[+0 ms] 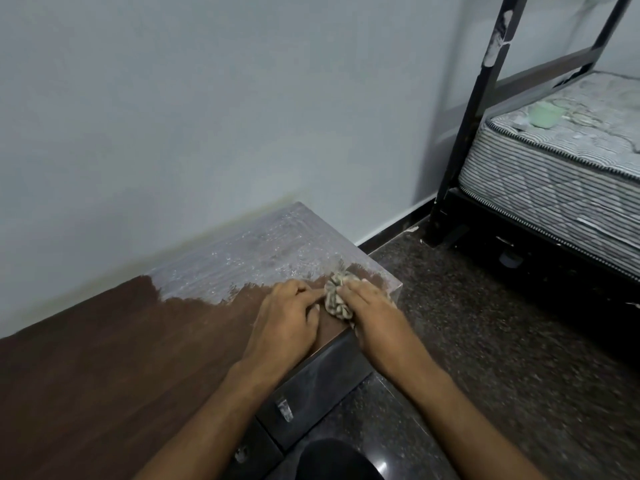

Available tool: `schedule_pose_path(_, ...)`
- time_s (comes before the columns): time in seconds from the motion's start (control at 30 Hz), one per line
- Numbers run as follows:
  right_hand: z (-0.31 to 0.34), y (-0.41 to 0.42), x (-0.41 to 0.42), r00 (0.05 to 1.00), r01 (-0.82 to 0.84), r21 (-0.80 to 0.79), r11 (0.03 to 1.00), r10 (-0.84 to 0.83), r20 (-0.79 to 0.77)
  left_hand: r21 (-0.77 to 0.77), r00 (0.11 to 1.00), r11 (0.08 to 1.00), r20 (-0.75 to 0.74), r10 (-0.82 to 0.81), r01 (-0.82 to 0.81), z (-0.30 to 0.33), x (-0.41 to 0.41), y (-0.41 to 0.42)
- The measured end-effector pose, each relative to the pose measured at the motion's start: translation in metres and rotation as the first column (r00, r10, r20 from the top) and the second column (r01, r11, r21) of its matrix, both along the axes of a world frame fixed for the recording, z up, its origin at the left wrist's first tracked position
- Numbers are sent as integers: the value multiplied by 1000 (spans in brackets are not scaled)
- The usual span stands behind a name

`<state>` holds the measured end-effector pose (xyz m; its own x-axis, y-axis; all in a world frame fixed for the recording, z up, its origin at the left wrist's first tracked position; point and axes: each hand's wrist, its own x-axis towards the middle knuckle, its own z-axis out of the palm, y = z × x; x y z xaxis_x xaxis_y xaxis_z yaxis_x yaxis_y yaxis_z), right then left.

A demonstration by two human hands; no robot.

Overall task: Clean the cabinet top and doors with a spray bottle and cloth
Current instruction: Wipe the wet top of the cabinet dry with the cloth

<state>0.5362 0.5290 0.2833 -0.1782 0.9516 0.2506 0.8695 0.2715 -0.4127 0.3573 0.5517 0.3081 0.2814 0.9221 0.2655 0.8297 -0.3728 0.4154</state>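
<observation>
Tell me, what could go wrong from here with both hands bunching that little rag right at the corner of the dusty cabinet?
1. The cloth, gripped by the left hand and right hand, sits near the cabinet top edge; a wipe could push grime onto the floor.
2. It already looks soiled, so it may smear the grey film.
3. The far strip by the wall might get missed.

One cloth [337, 299], two hands.
</observation>
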Motion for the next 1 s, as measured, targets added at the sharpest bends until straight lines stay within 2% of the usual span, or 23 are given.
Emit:
schedule_pose_path(0.1,0,14,18,999,-5,-20,1000,6,42,24,996,998,-67,-63,65,-2,1,4)
schedule_pose_path(0.27,16,63,27,996,86,-21,996,-85,36,16,998,999,-24,-52,52,-2,4,7)
schedule_pose_path(0.37,10,46,19,994,101,7,995,-101,36,8,997,998,-47,-58,58,-2,6,5)
schedule_pose_path(0.47,-4,14,14,999,39,32,999,-39,3,17,993,998,-101,-62,64,-4,9,3)
schedule_pose_path(0.6,-6,33,24,1000,12,21,1000,-12,9,9,996,999,-70,-50,51,-2,7,8)
schedule_pose_path(0.8,10,80,6,994,94,16,995,-93,-49,2,996,999,-70,48,-48,2,-8,8)
schedule_pose_path(0.9,10,53,-29,992,-57,22,998,59,-108,11,992,994,-65,112,-112,4,-18,11)
schedule_pose_path(1.0,2,46,-37,975,-215,6,977,215,-64,14,985,985,-12,171,-171,7,-25,16)
